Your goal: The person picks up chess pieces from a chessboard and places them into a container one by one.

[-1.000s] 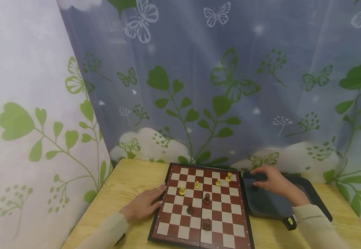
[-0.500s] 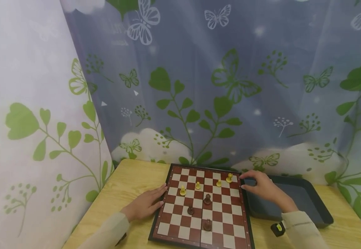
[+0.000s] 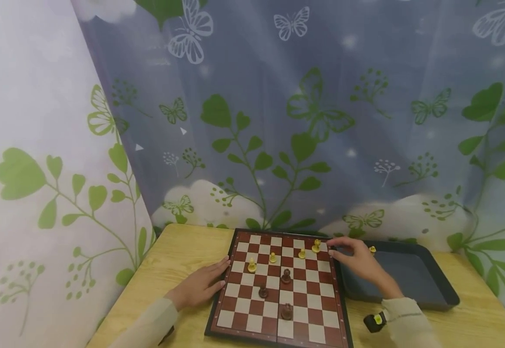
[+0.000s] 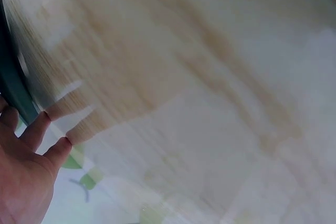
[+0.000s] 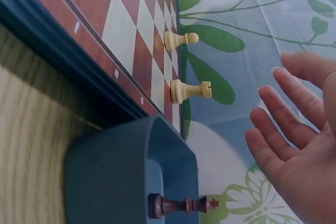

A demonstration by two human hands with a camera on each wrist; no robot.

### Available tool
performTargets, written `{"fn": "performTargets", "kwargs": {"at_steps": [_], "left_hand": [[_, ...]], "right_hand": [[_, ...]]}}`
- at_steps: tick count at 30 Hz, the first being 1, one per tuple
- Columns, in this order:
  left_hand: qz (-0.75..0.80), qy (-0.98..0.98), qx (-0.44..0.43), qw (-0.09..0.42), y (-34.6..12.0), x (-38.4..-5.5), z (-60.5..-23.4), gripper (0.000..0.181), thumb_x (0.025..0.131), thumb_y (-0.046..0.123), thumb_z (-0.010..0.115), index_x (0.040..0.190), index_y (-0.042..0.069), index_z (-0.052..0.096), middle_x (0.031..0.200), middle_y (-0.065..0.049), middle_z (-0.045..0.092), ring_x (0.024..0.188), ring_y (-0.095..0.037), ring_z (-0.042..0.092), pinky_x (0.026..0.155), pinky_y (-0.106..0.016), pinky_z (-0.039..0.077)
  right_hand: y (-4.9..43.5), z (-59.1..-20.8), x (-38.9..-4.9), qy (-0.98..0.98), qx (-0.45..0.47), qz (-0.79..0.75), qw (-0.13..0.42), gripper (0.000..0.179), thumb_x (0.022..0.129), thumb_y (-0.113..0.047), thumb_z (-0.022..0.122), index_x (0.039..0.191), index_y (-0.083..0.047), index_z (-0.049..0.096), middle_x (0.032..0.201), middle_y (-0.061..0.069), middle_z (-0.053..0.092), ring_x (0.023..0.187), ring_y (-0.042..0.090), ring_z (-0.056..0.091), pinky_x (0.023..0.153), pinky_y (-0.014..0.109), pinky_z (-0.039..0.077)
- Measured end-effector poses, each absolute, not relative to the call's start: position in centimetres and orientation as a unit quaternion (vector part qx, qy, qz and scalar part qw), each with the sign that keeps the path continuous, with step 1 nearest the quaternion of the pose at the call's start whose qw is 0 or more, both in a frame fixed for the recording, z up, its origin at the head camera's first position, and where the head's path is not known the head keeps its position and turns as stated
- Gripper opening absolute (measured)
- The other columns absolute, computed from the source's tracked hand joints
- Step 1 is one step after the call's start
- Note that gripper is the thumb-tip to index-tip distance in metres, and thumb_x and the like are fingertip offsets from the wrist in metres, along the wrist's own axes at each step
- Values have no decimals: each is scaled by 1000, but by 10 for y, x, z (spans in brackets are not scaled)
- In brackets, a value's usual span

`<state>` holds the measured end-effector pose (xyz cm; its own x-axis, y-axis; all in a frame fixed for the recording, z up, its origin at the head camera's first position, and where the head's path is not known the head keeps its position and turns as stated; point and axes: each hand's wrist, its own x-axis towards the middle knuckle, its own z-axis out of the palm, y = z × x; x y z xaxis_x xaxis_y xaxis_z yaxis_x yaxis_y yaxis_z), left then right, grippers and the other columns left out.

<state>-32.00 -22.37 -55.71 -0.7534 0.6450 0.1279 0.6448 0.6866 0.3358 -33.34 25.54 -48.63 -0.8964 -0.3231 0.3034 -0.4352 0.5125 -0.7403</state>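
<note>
A red-and-white chessboard (image 3: 264, 303) lies on the table with several chess pieces on it. My left hand (image 3: 199, 286) rests flat on the table, its fingertips at the board's left edge. Over the board's far right edge hovers my right hand (image 3: 361, 263), with loosely bent fingers and nothing held in the right wrist view. Closest to its fingertips stands a yellow rook (image 5: 190, 92), with a yellow pawn (image 5: 180, 40) farther along. Dark pieces stand mid-board, including one dark piece (image 3: 286, 276) near the fold. A dark king (image 5: 181, 205) stands in the tray, concealed by my hand in the head view.
The dark grey tray (image 3: 441, 287) sits right of the board, close against it. A small yellow piece (image 3: 372, 249) shows near its back edge. Behind the wooden table (image 3: 191, 237) hangs a leaf-and-butterfly curtain (image 3: 252, 121).
My right hand has moved left from above the tray to the board's far right edge. The left hand has stayed in place. Pieces on the board look unchanged.
</note>
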Motion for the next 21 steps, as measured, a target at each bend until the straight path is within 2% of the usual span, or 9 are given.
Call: {"fn": "performTargets", "kwargs": {"at_steps": [9,16,21], "left_hand": [[187,919,347,6,-224,-320,-557,60,110,36,41,160,3,30,166,-14,27,146,-38,39,117,-57,34],[183,920,347,4,-224,-321,-558,60,110,36,41,160,4,30,167,-13,27,146,-36,40,116,-56,36],[185,920,346,4,-224,-321,-557,60,110,36,41,159,3,31,166,-14,27,146,-37,40,116,-57,36]], "right_hand": [[244,-493,-339,-863,218,449,78,26,101,-12,65,123,1,69,123,23,68,115,43,62,96,57,53],[242,-492,-347,-864,205,456,54,34,101,-15,65,129,4,65,128,24,66,120,48,59,102,61,48],[243,-495,-358,-871,197,447,42,36,100,-15,66,130,5,64,127,25,66,119,47,60,101,59,50]]}}
